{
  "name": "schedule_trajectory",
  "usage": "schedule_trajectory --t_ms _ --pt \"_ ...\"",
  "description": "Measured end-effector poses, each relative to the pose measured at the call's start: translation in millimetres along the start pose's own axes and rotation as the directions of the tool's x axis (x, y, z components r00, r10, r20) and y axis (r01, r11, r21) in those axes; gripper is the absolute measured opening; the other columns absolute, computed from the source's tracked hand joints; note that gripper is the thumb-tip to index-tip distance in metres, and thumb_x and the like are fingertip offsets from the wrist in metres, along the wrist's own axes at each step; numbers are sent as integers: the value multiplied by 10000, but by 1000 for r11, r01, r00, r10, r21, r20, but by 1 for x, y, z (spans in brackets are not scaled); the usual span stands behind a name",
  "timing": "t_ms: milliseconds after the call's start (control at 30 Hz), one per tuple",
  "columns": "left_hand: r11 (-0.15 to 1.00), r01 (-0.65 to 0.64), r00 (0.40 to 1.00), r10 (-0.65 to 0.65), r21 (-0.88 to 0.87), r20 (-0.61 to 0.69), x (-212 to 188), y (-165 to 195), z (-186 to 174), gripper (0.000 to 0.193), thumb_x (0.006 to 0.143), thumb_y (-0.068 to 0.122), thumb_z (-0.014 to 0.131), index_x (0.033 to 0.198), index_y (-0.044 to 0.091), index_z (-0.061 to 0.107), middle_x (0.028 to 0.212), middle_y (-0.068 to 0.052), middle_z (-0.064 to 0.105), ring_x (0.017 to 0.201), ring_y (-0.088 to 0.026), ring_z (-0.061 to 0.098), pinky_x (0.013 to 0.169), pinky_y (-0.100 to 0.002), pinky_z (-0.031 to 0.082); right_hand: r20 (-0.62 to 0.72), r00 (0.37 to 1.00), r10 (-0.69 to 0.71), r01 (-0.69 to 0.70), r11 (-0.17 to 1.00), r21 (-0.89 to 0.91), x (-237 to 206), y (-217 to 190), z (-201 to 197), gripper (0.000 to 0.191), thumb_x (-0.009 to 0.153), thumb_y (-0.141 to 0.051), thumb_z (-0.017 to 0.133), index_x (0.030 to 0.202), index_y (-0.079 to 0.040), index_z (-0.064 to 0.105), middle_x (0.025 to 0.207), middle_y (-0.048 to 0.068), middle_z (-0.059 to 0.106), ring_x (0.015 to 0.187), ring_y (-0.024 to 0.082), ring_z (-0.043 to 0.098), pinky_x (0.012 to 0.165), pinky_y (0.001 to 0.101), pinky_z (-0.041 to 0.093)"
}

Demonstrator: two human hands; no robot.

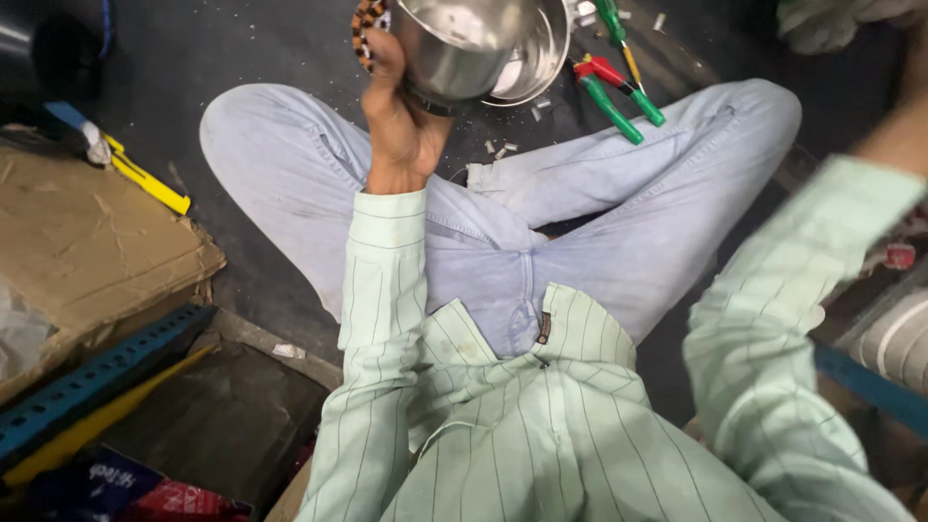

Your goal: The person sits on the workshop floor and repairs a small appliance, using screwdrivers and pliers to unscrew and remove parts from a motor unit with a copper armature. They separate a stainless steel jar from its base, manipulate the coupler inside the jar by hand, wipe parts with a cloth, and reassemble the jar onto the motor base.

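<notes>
One left hand [401, 116] grips a shiny round steel pot [474, 48].

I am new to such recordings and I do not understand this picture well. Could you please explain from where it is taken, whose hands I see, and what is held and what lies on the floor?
The camera sits on a person's head and looks down, so you see that person's own crossed legs in pale jeans and a striped light green shirt. The left hand holds up a shiny metal pot at the top of the picture. The right arm reaches out of view at the upper right, so its hand is not visible. On the dark floor beyond the knees lie green-handled pliers and small scraps. At the left lie flat cardboard and a yellow tool.
</notes>
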State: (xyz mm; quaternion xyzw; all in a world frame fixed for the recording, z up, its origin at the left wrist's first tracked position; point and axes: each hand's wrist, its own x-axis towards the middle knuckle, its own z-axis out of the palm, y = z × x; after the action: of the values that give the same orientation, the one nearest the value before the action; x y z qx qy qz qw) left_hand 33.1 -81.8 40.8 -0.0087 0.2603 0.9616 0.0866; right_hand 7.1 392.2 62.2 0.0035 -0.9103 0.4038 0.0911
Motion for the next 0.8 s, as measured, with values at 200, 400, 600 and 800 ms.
schedule_trajectory --t_ms 200,400,600,800 --pt "999 -44 996 43 5 74 -7 -4 0 639 1047 545 598 1474 78 514 1394 -82 612 1285 -214 624 1148 -404 512 113 977 -182 144 949 279 -40 -114 28 204 925 -122 709 1110 -36 721 1016 181 715 902 353 701 745 448 529" --pt "975 -202 978 205 89 -31 -3 -5 -1 381 1174 422 519 1289 66 592 1208 -60 677 1122 -177 659 1027 -364 530 126 958 -258 207 925 318 -39 -182 45 229 932 -52 699 1158 -19 702 1058 181 704 936 347 698 780 435 533" --pt "981 -149 975 167 125 -150 -1 -16 -11 359 1104 358 506 1153 42 668 1099 -58 707 1033 -173 666 957 -345 528 -82 889 -451 453 837 307 -79 -236 20 268 938 17 688 1206 -1 684 1100 181 693 970 341 694 815 421 538" --pt "984 -68 985 92 164 -145 -1 -14 1 321 1072 318 571 1181 32 669 1137 -66 703 1072 -187 651 999 -354 508 124 771 -625 604 779 170 -64 -256 84 317 945 86 678 1254 16 665 1142 182 683 1004 335 691 850 408 542"
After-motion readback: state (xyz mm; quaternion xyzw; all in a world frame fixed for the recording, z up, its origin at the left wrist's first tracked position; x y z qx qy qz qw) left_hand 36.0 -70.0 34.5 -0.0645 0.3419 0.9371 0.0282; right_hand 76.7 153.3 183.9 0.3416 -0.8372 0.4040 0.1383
